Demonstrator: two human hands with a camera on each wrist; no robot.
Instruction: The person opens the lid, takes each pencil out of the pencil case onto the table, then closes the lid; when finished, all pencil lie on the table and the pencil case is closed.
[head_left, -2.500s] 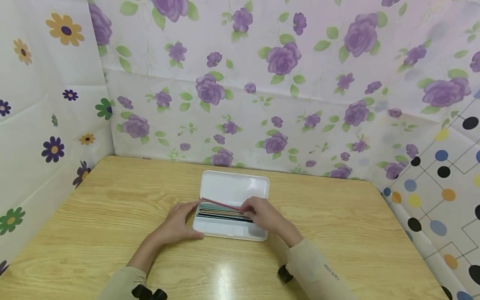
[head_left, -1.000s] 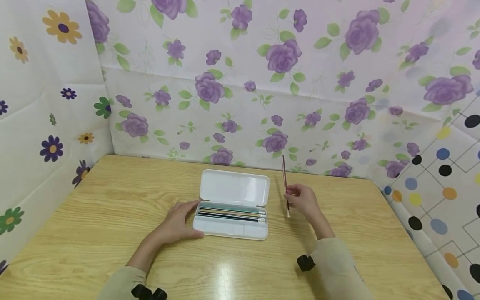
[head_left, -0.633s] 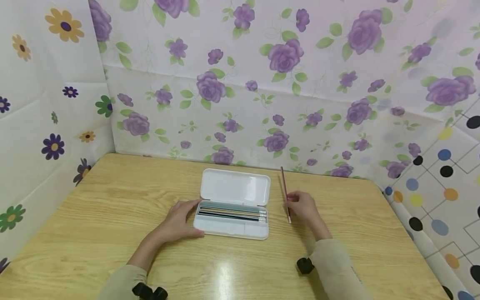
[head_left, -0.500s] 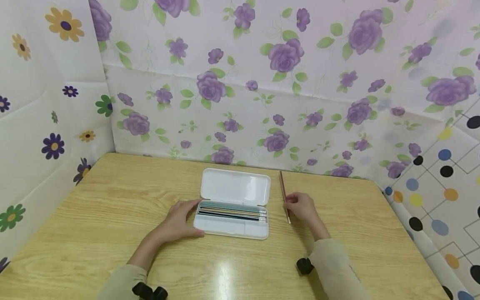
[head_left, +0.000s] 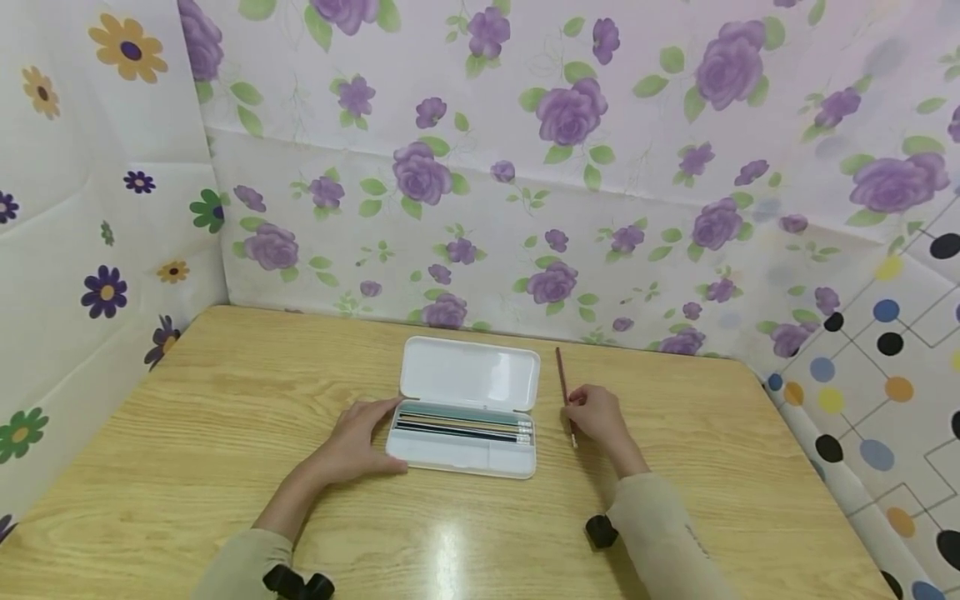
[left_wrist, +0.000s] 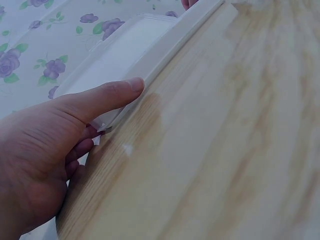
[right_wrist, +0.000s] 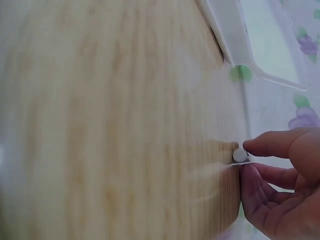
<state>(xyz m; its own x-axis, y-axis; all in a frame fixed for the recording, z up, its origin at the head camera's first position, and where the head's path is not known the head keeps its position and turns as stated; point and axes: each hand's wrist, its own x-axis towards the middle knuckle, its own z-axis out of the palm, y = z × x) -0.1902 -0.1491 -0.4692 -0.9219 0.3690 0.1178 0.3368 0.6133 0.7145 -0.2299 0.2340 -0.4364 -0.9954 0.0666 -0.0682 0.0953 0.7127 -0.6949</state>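
A white pencil case (head_left: 442,457) lies with its lid up near the table's middle; several pencils (head_left: 457,427) with white eraser ends lie inside. My left hand (head_left: 351,446) holds the case's left end, thumb along the front edge and fingertips at the back corner. In the left wrist view, the thumb (left_wrist: 115,95) rests against the case's side wall (left_wrist: 170,52). Right of the case, my right hand (head_left: 600,418) pinches a dark red pencil (head_left: 562,377) near its eraser end. The pencil is low, at or just above the tabletop. Its round white end (right_wrist: 241,155) faces the right wrist camera.
The wooden table (head_left: 375,533) reaches back to a wall sheet (head_left: 480,225) with purple flowers. Patterned sheets also hang at the left and right sides. The raised lid (head_left: 468,372) stands between the case and the back edge.
My right hand has drawn the red pencil out of the case, carried it right, turned it lengthwise and lowered it towards the table. The left hand has stayed on the case.
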